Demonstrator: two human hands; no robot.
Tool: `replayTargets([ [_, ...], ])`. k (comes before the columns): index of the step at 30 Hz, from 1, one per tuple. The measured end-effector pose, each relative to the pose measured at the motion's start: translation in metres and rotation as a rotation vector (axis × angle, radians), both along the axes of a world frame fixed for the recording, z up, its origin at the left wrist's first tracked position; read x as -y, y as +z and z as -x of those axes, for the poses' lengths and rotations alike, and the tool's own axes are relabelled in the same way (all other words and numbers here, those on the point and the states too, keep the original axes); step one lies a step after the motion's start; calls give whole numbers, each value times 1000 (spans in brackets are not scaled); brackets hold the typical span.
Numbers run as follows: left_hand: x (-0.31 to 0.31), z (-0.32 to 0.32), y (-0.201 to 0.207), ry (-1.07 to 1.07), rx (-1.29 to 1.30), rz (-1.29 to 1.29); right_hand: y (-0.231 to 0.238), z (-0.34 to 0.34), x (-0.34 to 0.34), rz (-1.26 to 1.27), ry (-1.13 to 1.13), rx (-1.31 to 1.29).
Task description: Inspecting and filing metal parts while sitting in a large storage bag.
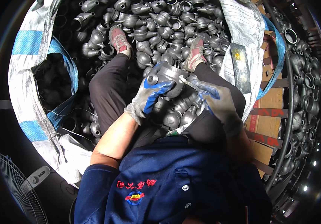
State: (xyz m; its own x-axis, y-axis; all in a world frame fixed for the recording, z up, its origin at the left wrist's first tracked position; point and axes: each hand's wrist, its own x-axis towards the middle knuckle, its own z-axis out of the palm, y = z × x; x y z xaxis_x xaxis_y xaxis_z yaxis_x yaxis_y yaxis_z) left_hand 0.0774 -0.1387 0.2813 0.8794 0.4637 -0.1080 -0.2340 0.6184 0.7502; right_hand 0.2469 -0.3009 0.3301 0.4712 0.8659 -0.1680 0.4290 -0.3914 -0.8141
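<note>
My left hand (151,95), in a grey and blue glove, is closed round a dark grey cast metal housing (168,76) with a short round spout on its left side. The housing is held up between my knees, above the heap. At its right side my right hand (214,97), in a matching glove, pinches a slim tool with a pale tip (183,79). That tip meets or nearly meets the housing's wall; I cannot tell which. The tool's exact kind does not show. Several similar castings (172,119) lie just below my hands.
Many grey castings (160,18) fill a large white woven bag (24,89) with blue straps, where my legs rest. A flat metal plate (241,69) leans on its right side. Beyond stand cardboard (270,112) and a rack of castings (306,97). A fan (18,186) is at lower left.
</note>
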Motion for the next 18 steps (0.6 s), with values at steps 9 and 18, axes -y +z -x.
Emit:
replayTargets([
  [9,1,-2,-16,25,-119,-123,5,-17,-7,18,29,-675],
  [18,6,-3,-14,-17,58,153,17,3,5,107,-164,-457],
])
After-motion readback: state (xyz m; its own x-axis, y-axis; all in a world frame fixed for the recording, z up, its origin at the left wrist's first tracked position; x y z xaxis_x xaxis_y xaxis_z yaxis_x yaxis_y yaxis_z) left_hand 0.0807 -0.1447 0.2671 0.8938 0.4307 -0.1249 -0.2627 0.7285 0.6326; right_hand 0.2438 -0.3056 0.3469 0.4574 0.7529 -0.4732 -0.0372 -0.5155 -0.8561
